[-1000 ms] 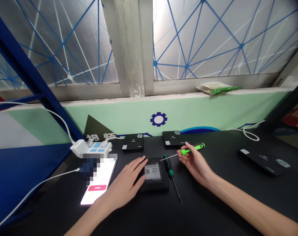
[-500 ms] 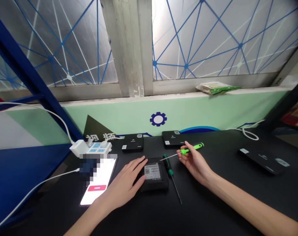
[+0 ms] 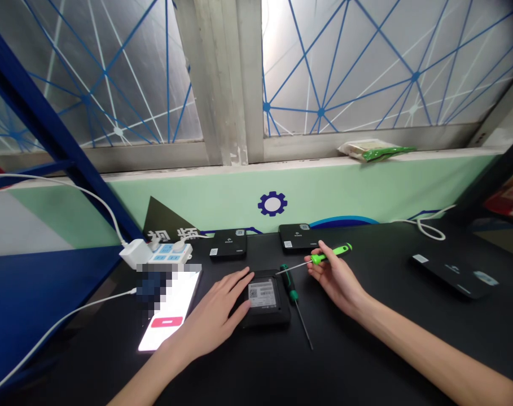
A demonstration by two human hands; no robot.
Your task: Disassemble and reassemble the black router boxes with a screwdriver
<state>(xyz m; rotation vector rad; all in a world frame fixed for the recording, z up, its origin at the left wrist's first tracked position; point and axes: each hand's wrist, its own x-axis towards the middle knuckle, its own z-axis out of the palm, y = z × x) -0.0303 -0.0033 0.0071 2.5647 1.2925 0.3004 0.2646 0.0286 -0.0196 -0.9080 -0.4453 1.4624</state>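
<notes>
A small black device point(image 3: 265, 299) with a white label lies face down on the black table point(image 3: 366, 349). My left hand point(image 3: 216, 316) lies flat on its left side with fingers stretched out, pressing it down. My right hand point(image 3: 334, 279) pinches a bright green-handled screwdriver point(image 3: 324, 256), whose thin metal tip reaches the device's upper right corner. A second screwdriver point(image 3: 294, 296) with a dark green handle lies on the table just right of the device, between my hands.
A lit phone point(image 3: 171, 313) with a white cable lies left of my left hand, behind it a white power strip point(image 3: 157, 254). Two black boxes point(image 3: 228, 246) point(image 3: 298, 237) stand by the wall and a third point(image 3: 455, 275) at right. A blue shelf frame point(image 3: 40, 118) rises at left.
</notes>
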